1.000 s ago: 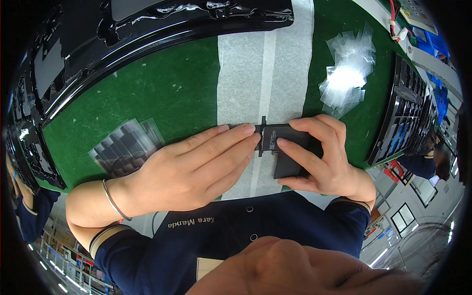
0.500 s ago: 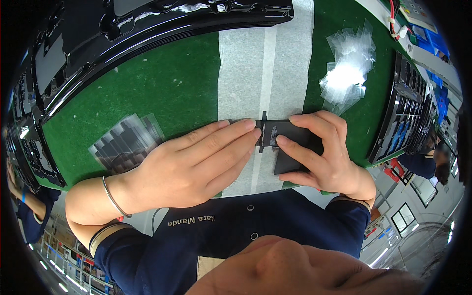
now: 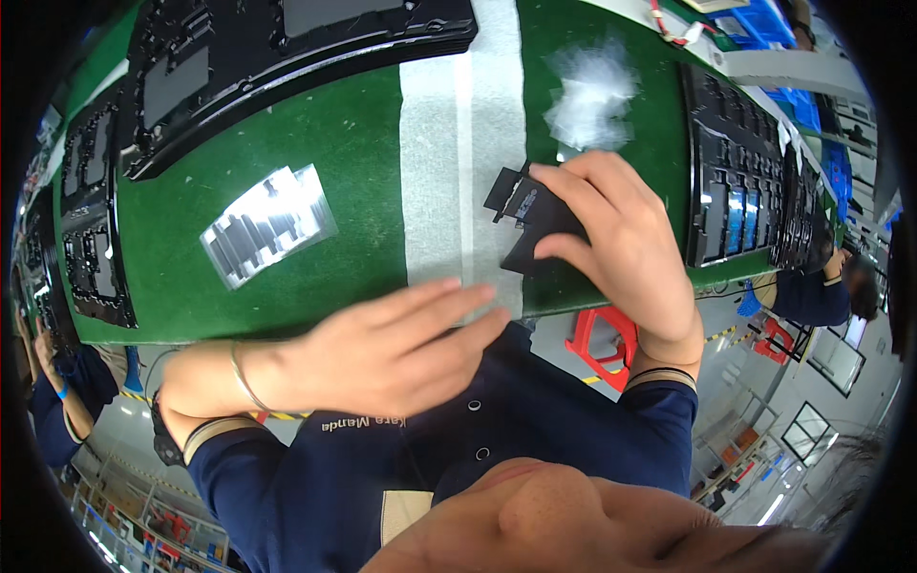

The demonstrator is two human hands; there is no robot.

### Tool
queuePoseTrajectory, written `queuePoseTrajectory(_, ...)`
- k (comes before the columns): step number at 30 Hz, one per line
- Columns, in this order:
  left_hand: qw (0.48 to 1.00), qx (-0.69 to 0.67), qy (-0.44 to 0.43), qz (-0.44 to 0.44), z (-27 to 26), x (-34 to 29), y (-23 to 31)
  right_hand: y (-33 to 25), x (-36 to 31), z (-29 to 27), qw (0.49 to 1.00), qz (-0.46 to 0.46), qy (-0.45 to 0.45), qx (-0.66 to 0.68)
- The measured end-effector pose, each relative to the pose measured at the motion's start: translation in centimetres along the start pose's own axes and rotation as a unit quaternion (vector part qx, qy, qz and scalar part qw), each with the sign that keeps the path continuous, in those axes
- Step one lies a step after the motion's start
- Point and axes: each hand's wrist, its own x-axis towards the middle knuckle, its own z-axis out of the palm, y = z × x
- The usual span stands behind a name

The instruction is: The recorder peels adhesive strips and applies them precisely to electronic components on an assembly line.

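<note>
Gripping a black flat piece [image 3: 552, 218] near its upper and lower sides, the right hand [image 3: 616, 229] has its thumb and index finger closed on it, probably because a hold by the margins leaves much of the face uncovered. The piece is at the right border of the pale strip [image 3: 435, 181] that runs across the green counter [image 3: 368, 143]; its narrow black end [image 3: 502, 188] points left, free of the fingers. Whether the piece rests on the surface or is lifted off it, I cannot tell.

The left hand [image 3: 406, 349] is at the near edge of the counter, blurred, its fingers stretched out and slightly parted with nothing visible in them; the palm side is hidden. Placed there, it seems to leave the space around the piece open.

2 groups of film flank the pale strip. On the left, striped film sheets [image 3: 267, 224] lie fanned, which likely makes single ones easier to pick up by an edge. On the right, clear film pieces [image 3: 592, 95] lie in a loose heap beyond the right hand, where they appear to stay out of its way.

Black trays [image 3: 306, 53] are stacked at the far left, and 1 black compartment tray [image 3: 731, 177] stands at the right, perhaps so that the middle remains free for handwork.
</note>
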Motion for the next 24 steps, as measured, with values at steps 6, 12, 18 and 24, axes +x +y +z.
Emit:
queuePoseTrajectory(6, 0.928, -0.151, 0.267, -0.211, 2.0, -1.2, 0.4, -1.1, -1.6, -0.2, 0.977, 0.060, 0.042, 0.198)
queuePoseTrajectory(12, 0.672, -0.525, 0.432, -0.292, 4.6, 0.0, 2.8, -5.5, -2.2, 7.0, 0.698, 0.087, 0.125, 0.700)
queuePoseTrajectory(18, 0.670, -0.524, 0.420, -0.316, 5.2, -1.9, 3.7, -3.3, -2.5, 7.3, 0.862, -0.009, 0.184, 0.473)
queuePoseTrajectory(24, 0.764, -0.394, 0.388, -0.333, 5.3, -2.7, 4.2, -2.3, -2.1, 4.0, 0.926, -0.048, 0.090, 0.363)
